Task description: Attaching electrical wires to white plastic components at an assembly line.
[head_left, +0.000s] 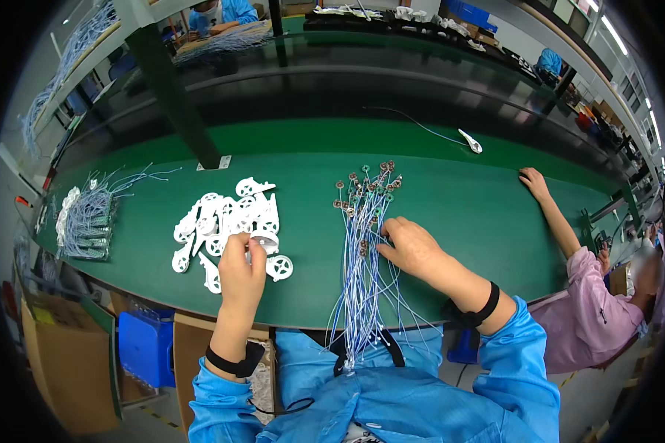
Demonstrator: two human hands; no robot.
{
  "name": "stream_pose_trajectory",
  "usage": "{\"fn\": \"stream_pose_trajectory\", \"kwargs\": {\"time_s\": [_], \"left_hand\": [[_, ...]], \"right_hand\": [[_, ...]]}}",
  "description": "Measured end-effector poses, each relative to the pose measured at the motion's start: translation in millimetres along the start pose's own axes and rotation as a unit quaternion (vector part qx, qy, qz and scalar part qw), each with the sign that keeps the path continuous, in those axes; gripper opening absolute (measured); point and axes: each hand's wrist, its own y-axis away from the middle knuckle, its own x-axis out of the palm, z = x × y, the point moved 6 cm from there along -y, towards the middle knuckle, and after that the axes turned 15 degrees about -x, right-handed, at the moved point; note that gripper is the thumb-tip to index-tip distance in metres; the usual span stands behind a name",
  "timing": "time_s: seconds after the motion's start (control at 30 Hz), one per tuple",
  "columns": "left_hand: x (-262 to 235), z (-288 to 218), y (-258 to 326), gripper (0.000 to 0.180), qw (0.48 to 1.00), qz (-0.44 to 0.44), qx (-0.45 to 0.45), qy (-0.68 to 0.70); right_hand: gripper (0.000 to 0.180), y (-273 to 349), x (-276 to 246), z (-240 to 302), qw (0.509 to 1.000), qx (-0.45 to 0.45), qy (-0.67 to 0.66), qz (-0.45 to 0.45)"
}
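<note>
My left hand is closed, pinching a white plastic housing with a round end. It is at the near right edge of a loose pile of similar white housings, with spoked round ends and tapered arms. My right hand is at the right edge of a bundle of blue and white wires. Its thumb and forefinger look parted, and I make out nothing between them. Small round brown and green pieces tip the wires' far ends; the near ends hang over the table edge toward my lap.
The green table carries a bagged stack of wired parts at far left. A white piece with a wire lies on the far ledge. A green post rises at back left. A co-worker in pink sits at right, one arm on the table.
</note>
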Motion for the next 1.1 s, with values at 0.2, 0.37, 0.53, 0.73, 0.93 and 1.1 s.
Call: {"fn": "stream_pose_trajectory", "kwargs": {"time_s": [0.2, 0.37, 0.53, 0.73, 0.93, 1.1], "left_hand": [[-7, 21, 44, 0.004, 0.878, 0.109, -0.256, 0.390], [8, 20, 99, 0.005, 0.782, 0.204, -0.318, 0.496], [15, 28, 124, 0.005, 0.755, 0.192, -0.354, 0.518], [27, 26, 137, 0.005, 0.736, 0.210, -0.361, 0.534], [26, 33, 139, 0.009, 0.750, 0.194, -0.364, 0.516], [26, -16, 121, 0.034, 0.691, 0.248, -0.358, 0.578]], "right_hand": [[0.025, -2, 6, 29, 0.993, 0.030, -0.118, -0.013], [0.017, -12, 19, 31, 0.997, 0.005, -0.079, -0.020], [0.015, -6, 21, 40, 0.994, -0.060, -0.021, -0.083], [0.020, -14, 25, 26, 0.995, -0.032, -0.059, -0.067], [0.018, -3, -18, 44, 0.946, -0.002, -0.250, -0.208], [0.025, 8, -65, 62, 0.760, -0.044, -0.563, -0.322]]}}
